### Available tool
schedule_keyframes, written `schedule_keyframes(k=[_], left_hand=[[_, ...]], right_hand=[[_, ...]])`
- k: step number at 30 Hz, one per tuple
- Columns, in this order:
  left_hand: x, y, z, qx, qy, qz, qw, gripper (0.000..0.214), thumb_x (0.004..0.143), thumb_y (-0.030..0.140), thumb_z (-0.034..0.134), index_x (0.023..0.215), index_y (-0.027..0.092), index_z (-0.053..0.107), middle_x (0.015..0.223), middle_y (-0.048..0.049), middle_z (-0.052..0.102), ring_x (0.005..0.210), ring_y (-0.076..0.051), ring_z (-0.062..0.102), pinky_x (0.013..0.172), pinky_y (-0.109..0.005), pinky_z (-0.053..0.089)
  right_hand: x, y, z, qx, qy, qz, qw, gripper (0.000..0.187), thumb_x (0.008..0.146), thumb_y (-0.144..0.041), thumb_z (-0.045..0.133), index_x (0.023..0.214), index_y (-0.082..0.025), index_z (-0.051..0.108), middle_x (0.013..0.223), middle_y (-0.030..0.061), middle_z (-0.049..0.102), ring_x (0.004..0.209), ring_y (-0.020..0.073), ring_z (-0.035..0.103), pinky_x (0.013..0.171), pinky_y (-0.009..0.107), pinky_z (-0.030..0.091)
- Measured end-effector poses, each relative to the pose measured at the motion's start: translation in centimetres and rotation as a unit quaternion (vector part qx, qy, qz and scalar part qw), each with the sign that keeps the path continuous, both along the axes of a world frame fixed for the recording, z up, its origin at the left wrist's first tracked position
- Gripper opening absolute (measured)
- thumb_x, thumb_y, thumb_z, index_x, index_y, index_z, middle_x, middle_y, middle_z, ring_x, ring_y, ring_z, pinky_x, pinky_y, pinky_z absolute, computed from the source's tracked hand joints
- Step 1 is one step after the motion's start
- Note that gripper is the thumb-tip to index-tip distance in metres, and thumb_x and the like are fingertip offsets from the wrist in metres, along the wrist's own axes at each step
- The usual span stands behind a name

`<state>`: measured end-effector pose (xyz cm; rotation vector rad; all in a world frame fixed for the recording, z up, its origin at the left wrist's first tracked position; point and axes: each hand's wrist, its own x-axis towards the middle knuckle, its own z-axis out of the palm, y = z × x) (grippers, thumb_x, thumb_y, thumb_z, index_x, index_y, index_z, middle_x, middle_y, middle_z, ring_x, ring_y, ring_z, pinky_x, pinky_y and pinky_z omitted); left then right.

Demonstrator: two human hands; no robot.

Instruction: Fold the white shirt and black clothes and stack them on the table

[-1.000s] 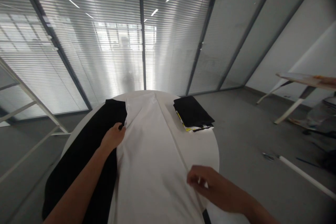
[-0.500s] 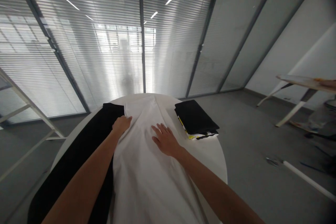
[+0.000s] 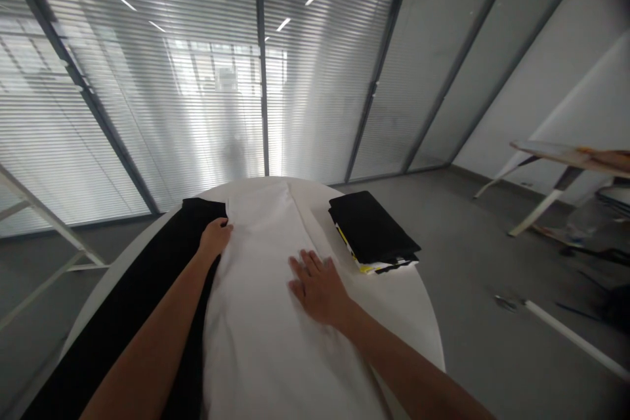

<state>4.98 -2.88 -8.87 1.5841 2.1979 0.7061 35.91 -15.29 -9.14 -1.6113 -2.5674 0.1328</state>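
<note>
Off past my right fingers, well apart from them, a folded black stack [image 3: 373, 231] with yellow and white edges lies on the round white table [image 3: 413, 295]. Beyond my fingertips stand glass walls with blinds [image 3: 197, 79]. Far right: another table [image 3: 566, 157], a white pole [image 3: 575, 338] on the grey floor.

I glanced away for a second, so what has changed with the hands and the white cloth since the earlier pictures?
The right hand let go of the white cloth's near right edge, moved up onto it, and now lies flat, sliding back. The left hand stayed at its left edge. The black cloth and folded stack stayed put.
</note>
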Motion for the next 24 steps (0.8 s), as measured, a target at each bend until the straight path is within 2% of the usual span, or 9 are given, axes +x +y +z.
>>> schedule_keyframes(k=[2, 5, 7, 9, 12, 15, 17, 20, 24], left_hand=[[-0.4, 0.9, 0.4, -0.01, 0.001, -0.002, 1.0, 0.033, 0.087, 0.028, 0.048, 0.107, 0.012, 0.069, 0.105, -0.0139, 0.072, 0.096, -0.024, 0.068, 0.082, -0.03, 0.048], [-0.7, 2.5, 0.9, -0.025, 0.009, -0.015, 1.0, 0.034, 0.088, 0.034, 0.046, 0.086, 0.013, 0.072, 0.094, -0.0159, 0.073, 0.094, -0.028, 0.068, 0.081, -0.033, 0.047], [-0.7, 3.2, 0.9, -0.033, 0.015, -0.02, 0.999, 0.04, 0.088, 0.043, 0.046, 0.079, 0.013, 0.071, 0.091, -0.017, 0.073, 0.094, -0.03, 0.068, 0.082, -0.034, 0.047], [-0.7, 3.5, 0.7, -0.038, 0.018, -0.014, 0.999, 0.045, 0.086, 0.052, 0.048, 0.08, 0.014, 0.071, 0.094, -0.0178, 0.073, 0.096, -0.031, 0.067, 0.082, -0.035, 0.047], [-0.9, 3.3, 0.0, -0.04, 0.014, 0.017, 0.999, 0.048, 0.082, 0.058, 0.05, 0.091, 0.016, 0.072, 0.103, -0.0182, 0.071, 0.1, -0.036, 0.065, 0.081, -0.04, 0.047], [-1.4, 3.1, -0.6, -0.032, -0.004, 0.031, 0.999, 0.046, 0.081, 0.055, 0.054, 0.103, 0.018, 0.071, 0.11, -0.0162, 0.071, 0.105, -0.036, 0.064, 0.083, -0.041, 0.047], [-1.7, 3.2, -0.9, -0.019, -0.024, 0.028, 0.999, 0.044, 0.081, 0.049, 0.057, 0.11, 0.019, 0.07, 0.114, -0.014, 0.07, 0.107, -0.033, 0.064, 0.085, -0.038, 0.046], [-1.9, 3.5, -0.9, 0.013, -0.063, 0.018, 0.998, 0.04, 0.083, 0.04, 0.057, 0.115, 0.018, 0.068, 0.114, -0.0104, 0.071, 0.103, -0.026, 0.065, 0.085, -0.031, 0.047], [-1.6, 3.4, -0.5, 0.048, -0.129, 0.007, 0.99, 0.039, 0.087, 0.035, 0.053, 0.117, 0.015, 0.067, 0.102, -0.0075, 0.073, 0.084, -0.018, 0.067, 0.071, -0.025, 0.05]], right_hand=[[-0.3, 0.9, 1.0, -0.001, -0.01, 0.009, 1.0, 0.055, 0.096, -0.052, 0.035, 0.145, -0.028, 0.04, 0.151, 0.0121, 0.039, 0.137, 0.0323, 0.035, 0.109, 0.057, 0.022], [-1.3, 3.6, 2.7, -0.005, -0.024, -0.021, 0.999, 0.042, 0.095, -0.047, 0.038, 0.124, -0.024, 0.059, 0.124, 0.0133, 0.061, 0.115, 0.0306, 0.054, 0.097, 0.049, 0.038], [-2.3, 5.9, 3.5, -0.013, -0.023, -0.067, 0.997, 0.04, 0.096, -0.041, 0.034, 0.114, -0.02, 0.063, 0.111, 0.0132, 0.065, 0.105, 0.0287, 0.059, 0.09, 0.044, 0.043], [-3.4, 8.3, 3.9, -0.015, 0.005, -0.091, 0.996, 0.04, 0.097, -0.038, 0.032, 0.117, -0.02, 0.06, 0.111, 0.0124, 0.065, 0.104, 0.0267, 0.06, 0.089, 0.041, 0.043], [-4.9, 11.2, 3.6, -0.001, 0.054, -0.072, 0.996, 0.046, 0.099, -0.04, 0.03, 0.138, -0.022, 0.046, 0.128, 0.0116, 0.059, 0.115, 0.0238, 0.055, 0.097, 0.038, 0.039], [-6.0, 12.9, 2.1, 0.026, 0.057, -0.051, 0.997, 0.054, 0.1, -0.043, 0.025, 0.15, -0.023, 0.03, 0.148, 0.0119, 0.043, 0.133, 0.0258, 0.04, 0.107, 0.044, 0.03], [-6.3, 13.5, 0.8, 0.036, 0.048, -0.052, 0.997, 0.057, 0.1, -0.046, 0.024, 0.152, -0.024, 0.027, 0.155, 0.0113, 0.033, 0.141, 0.0286, 0.028, 0.111, 0.05, 0.021], [-6.3, 14.1, -0.8, 0.011, 0.034, -0.057, 0.998, 0.059, 0.099, -0.049, 0.021, 0.152, -0.025, 0.029, 0.158, 0.0093, 0.025, 0.145, 0.0296, 0.02, 0.114, 0.052, 0.014], [-5.7, 14.5, -1.0, -0.035, 0.026, -0.05, 0.998, 0.062, 0.098, -0.053, 0.018, 0.154, -0.026, 0.024, 0.16, 0.0067, 0.019, 0.146, 0.029, 0.016, 0.114, 0.054, 0.014]])
